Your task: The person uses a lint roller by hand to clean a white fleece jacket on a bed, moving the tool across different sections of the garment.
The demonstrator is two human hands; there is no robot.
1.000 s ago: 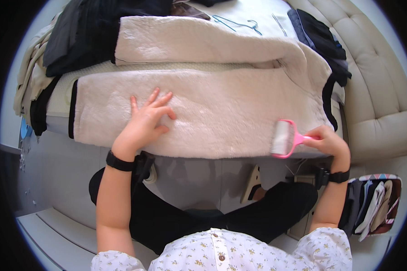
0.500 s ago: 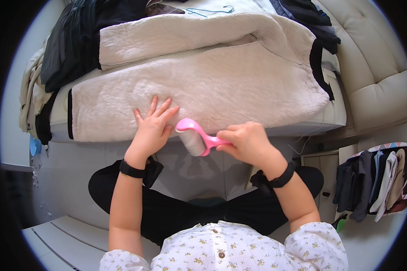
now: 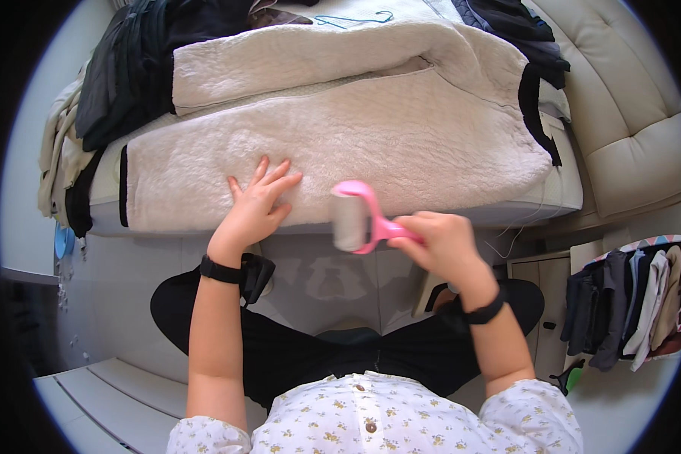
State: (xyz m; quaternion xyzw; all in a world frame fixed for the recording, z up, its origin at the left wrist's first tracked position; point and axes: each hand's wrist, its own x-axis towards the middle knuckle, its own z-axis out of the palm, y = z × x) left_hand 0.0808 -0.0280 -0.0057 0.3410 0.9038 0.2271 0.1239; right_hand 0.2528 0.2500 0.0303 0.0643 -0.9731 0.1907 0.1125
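Note:
A pair of cream fleece-lined pants (image 3: 340,144), fuzzy side up with black edges, lies across the bed. My left hand (image 3: 259,204) rests flat on the nearer leg with its fingers spread. In my right hand (image 3: 439,240) is the pink handle of a lint roller (image 3: 349,219), gripped in closed fingers. Its white roll overlaps the near edge of the fleece in the picture; whether it touches the fabric I cannot tell. The roller stands to the right of my left hand.
Dark clothes (image 3: 132,76) are heaped at the far left of the bed, and more folded clothes (image 3: 522,38) at the far right. A blue hanger (image 3: 356,18) lies behind the pants. A padded beige headboard (image 3: 620,113) rises at right. Folded clothes (image 3: 620,303) fill a container at lower right.
My right hand has moved to the right with the lint roller, and the roll has turned more upright. My left hand stays on the pants.

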